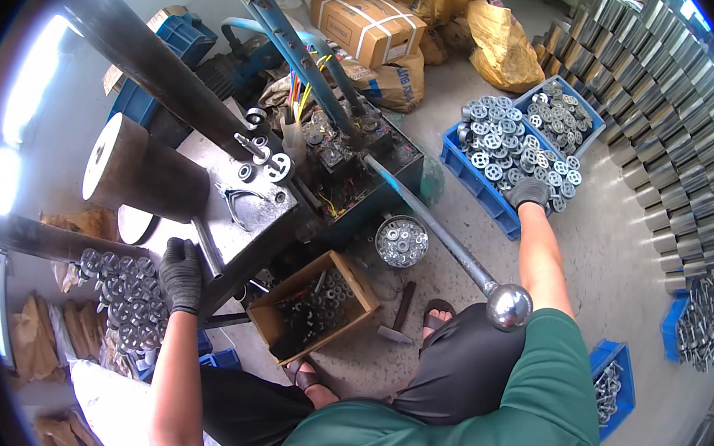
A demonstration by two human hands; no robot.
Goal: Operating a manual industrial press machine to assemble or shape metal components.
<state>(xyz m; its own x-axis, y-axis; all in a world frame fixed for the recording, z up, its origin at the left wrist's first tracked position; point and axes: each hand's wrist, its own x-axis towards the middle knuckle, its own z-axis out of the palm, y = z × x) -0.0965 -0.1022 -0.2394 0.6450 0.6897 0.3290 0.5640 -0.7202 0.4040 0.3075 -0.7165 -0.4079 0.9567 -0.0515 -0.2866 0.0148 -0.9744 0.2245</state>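
My right hand, in a dark grey glove, reaches out to a blue crate heaped with round, spoked metal discs. It touches the near side of the heap; its fingertips are lost among the discs, so its grip does not show. My left hand, gloved alike, lies at the near-left edge of the metal worktable with its fingers stretched out. A pile of round metal parts is just left of it. On the worktable are a spoked disc, bearing rings and a curved metal piece.
A long lever with a shiny ball end juts toward my lap. Below it are a bowl of small metal parts, a wooden box and a hammer. Stacked metal cylinders line the right side. Loose wires hang by the press.
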